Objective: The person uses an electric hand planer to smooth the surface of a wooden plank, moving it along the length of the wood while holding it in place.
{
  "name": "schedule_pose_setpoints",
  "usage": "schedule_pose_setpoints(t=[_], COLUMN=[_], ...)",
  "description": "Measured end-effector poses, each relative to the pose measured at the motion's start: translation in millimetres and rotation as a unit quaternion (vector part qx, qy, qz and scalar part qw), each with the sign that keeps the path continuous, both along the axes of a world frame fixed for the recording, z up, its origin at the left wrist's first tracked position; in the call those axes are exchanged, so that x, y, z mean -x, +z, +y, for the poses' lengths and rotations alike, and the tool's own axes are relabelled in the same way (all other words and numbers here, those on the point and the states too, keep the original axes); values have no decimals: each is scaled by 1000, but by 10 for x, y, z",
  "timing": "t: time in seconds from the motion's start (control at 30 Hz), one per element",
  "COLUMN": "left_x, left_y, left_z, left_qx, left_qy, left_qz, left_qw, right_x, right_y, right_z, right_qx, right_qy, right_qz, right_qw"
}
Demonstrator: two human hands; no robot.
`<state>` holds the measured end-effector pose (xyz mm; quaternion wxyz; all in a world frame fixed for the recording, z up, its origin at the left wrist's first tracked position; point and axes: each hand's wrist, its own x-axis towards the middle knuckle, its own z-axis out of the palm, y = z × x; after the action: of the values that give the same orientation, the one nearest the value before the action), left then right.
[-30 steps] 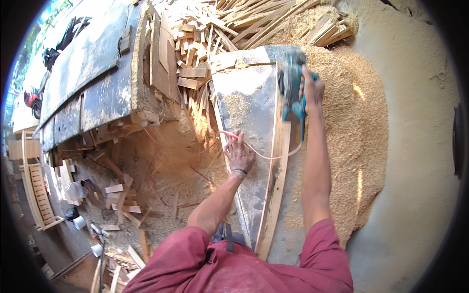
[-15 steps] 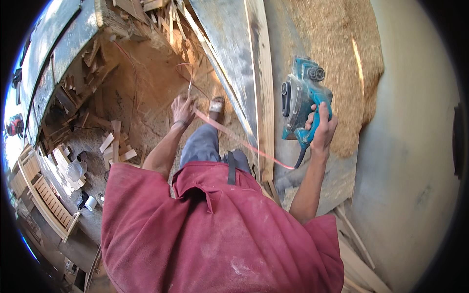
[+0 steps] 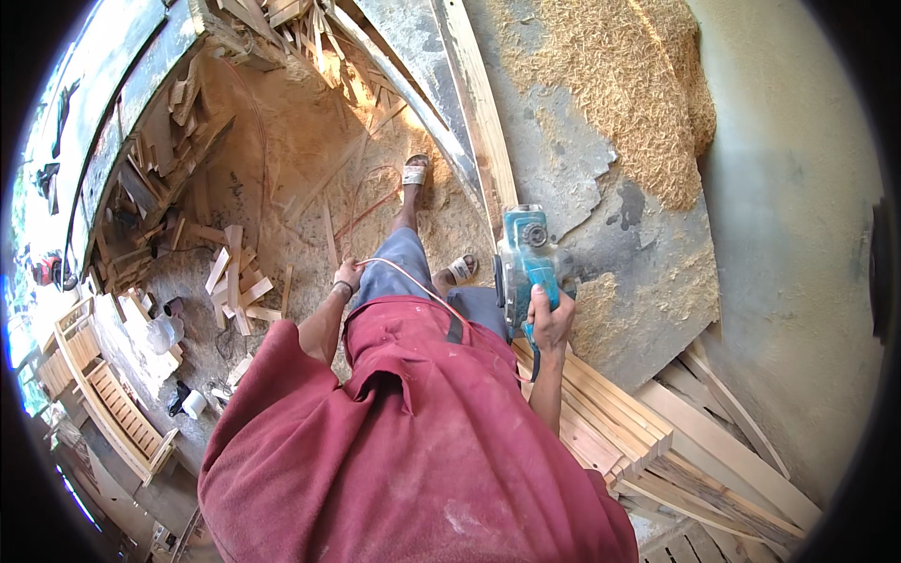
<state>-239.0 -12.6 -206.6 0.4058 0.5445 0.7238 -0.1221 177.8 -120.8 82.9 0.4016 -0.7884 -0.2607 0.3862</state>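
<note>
A teal electric hand planer (image 3: 526, 246) is in my right hand (image 3: 552, 322), whose fingers wrap round its rear handle. The tool is at the near part of a long pale wooden board (image 3: 477, 113); whether its base touches the wood I cannot tell. Down by my left thigh, my left hand (image 3: 348, 274) is closed round the orange-pink power cord (image 3: 413, 279). From there the cord runs across my lap toward the planer's handle. The board lies lengthwise on a grey, worn bench top (image 3: 601, 253).
Curly wood shavings (image 3: 629, 94) are heaped on the bench's far right, against a pale wall (image 3: 798, 235). Stacked planed strips (image 3: 610, 413) lie close at my right. Offcuts (image 3: 239, 281) litter the floor at left, near a slatted wooden bench (image 3: 113, 399).
My right hand has brought the planer back toward me and left, from above the bench to the board. My left hand has lowered toward my thigh with the cord. I have moved backward.
</note>
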Motion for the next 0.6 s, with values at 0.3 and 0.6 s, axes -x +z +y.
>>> schedule_pose_setpoints(t=[0.3, 0.6], left_x=[-326, -145], left_y=[171, 148], left_z=[73, -271], left_qx=[-57, -36], left_qy=[-19, 50], left_qz=[-61, -36], left_qw=[996, 997], right_x=[180, 199], right_y=[-300, -369], right_z=[-489, -228], right_qx=[23, -54], right_qy=[61, 80], right_qz=[-27, -136], right_qw=[998, 986])
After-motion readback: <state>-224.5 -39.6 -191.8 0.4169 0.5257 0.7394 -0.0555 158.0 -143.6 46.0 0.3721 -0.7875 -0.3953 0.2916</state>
